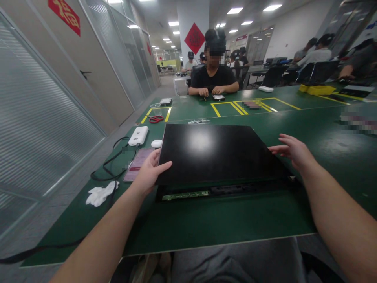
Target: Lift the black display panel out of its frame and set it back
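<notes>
A large black flat panel lies in front of me on the green table, its near edge raised over a base where a green circuit strip shows. My left hand grips the panel's left near corner, thumb on top and fingers underneath. My right hand rests at the panel's right edge with its fingers spread and touching the rim.
Left of the panel lie a phone, a white power bank, a small white case, a black cable and white gloves. Red scissors sit farther back. A person in black sits across the table.
</notes>
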